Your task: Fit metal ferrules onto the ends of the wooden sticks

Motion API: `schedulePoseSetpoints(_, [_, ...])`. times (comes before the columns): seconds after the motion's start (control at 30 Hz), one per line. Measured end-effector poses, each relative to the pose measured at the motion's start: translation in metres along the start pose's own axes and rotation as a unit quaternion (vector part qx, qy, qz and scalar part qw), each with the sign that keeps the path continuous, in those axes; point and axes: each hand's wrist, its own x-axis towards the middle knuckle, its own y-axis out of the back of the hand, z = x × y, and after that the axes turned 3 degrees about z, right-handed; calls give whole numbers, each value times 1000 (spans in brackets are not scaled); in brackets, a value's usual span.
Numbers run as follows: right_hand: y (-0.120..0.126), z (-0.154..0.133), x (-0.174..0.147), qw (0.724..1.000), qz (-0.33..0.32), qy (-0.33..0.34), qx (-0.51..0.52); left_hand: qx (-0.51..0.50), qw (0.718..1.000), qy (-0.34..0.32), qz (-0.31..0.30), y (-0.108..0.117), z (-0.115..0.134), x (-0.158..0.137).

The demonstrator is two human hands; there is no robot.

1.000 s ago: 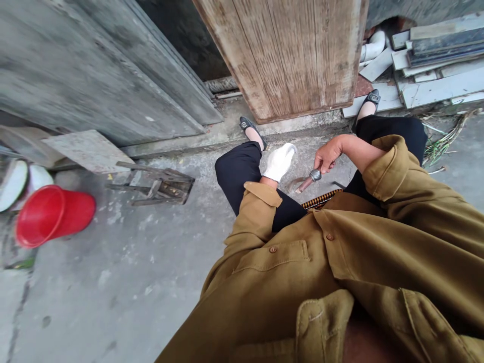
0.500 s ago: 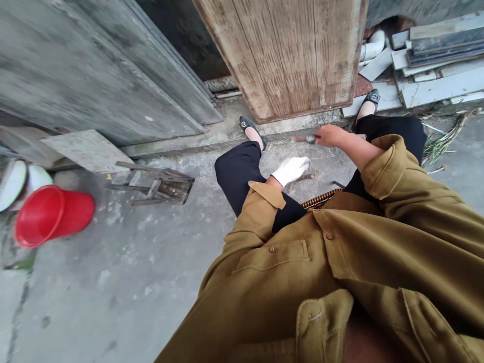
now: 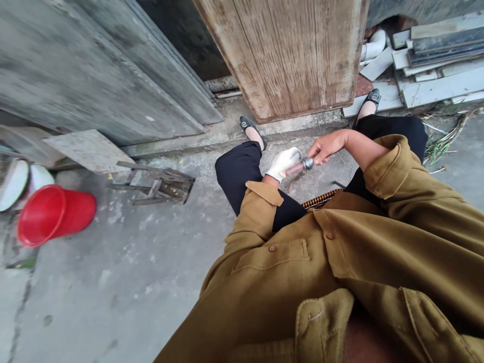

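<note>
My right hand (image 3: 328,147) is bare and closed on a reddish-brown, wooden-looking rod (image 3: 294,169) with a grey band (image 3: 307,163) near my fingers. I cannot make out what kind of tool it is. The rod's far end overlaps my left hand (image 3: 280,164), which wears a white glove. The gloved fingers are curled, with a greyish edge at their tips that is too unclear to name. Just below both hands, a piece of branch (image 3: 296,182) lies on the concrete, mostly hidden. A yellow-and-black patterned edge (image 3: 321,199) shows between my legs.
A wooden door panel (image 3: 291,60) stands ahead, past a low concrete ledge (image 3: 227,123). To the left are a small wooden stool (image 3: 159,184) lying on its side and a red bucket (image 3: 56,214). Stacked boards (image 3: 442,65) and dry stalks (image 3: 449,133) lie at right.
My right hand has brought the rod left and down, to my gloved left hand. The left glove has shifted slightly left and up, and its fingers are more curled.
</note>
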Motion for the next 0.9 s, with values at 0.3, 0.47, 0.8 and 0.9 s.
schedulePoseSetpoints(0.3, [17,10,9,881,427,-143,-143,79,988,-81,-106,-21,0,-3])
schedulePoseSetpoints(0.47, [4,23,26,901,202,-240,-301,81,994,-66,-45,-11,0,-5])
schedulePoseSetpoints(0.8, [7,8,2,997,27,-15,-70,35,999,-11,-20,-6,-10,3])
schedulePoseSetpoints(0.9, [15,5,-10,981,189,28,-17,16,1000,-9,-17,-11,-8,6])
